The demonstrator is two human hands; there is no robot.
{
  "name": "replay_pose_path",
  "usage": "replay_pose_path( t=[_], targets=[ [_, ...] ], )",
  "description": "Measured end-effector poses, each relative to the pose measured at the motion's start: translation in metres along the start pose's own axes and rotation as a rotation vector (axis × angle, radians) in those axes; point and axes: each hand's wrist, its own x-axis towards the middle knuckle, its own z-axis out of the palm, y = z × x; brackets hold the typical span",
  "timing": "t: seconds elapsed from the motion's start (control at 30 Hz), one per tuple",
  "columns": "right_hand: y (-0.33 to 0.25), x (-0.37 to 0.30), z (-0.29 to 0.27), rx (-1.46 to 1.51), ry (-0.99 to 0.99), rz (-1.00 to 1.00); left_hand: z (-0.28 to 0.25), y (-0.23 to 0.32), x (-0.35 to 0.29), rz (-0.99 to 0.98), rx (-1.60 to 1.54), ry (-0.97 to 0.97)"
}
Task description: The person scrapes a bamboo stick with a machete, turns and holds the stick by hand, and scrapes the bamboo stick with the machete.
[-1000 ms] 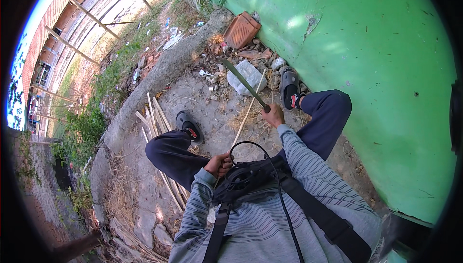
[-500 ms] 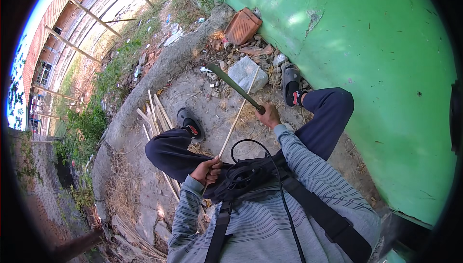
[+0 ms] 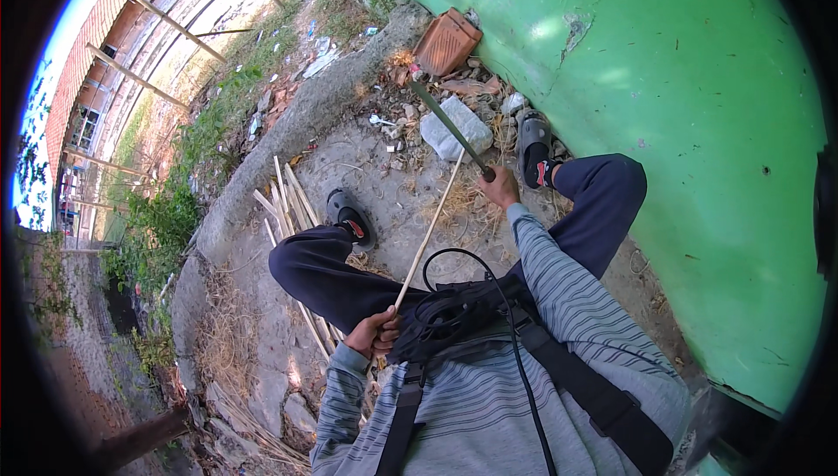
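Observation:
My left hand (image 3: 374,334), closed in front of my waist, grips the near end of a thin pale bamboo strip (image 3: 428,236). The strip slants away to the right, and its far end reaches the blade near the whitish stone block (image 3: 456,130). In my right hand (image 3: 500,188) is the dark handle of a long machete (image 3: 449,126). Its greenish-grey blade points away and to the left, passing over the block. Whether the blade touches the strip I cannot tell.
Several pale strips (image 3: 288,201) lie on the ground beside my left leg. A green wall (image 3: 681,127) runs along my right. Ahead are an orange-brown plastic container (image 3: 447,42) and rubble. A low concrete curb (image 3: 262,144) curves round the left. A black cable (image 3: 515,336) hangs across my front.
My right hand has moved the machete a little away and to the right. The strip's far end, seen beyond the blade earlier, now shows only up to the blade. My left hand keeps its grip.

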Motion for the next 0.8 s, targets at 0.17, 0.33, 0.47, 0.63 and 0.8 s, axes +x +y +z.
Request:
replay_pose_path(
  t=[0.17, 0.33, 0.47, 0.63, 0.8],
  targets=[
    [0.020, 0.000, -0.002, 0.166, 0.012, 0.118, 0.006, -0.009, -0.003, 0.079, 0.109, 0.094],
    [0.004, -0.018, 0.004, 0.441, 0.083, 0.251, 0.023, -0.005, 0.015, 0.256, 0.450, 0.309],
    [-0.012, -0.031, -0.001, 0.678, 0.093, 0.439, 0.013, 0.011, 0.038, 0.415, 0.637, 0.337],
    [-0.027, -0.043, -0.016, 0.416, 0.181, 0.192, 0.038, 0.052, 0.052, 0.482, 0.763, 0.414],
    [-0.051, -0.061, -0.024, 0.322, 0.237, 0.147, 0.051, 0.087, 0.068, 0.594, 0.871, 0.354]
  ],
)
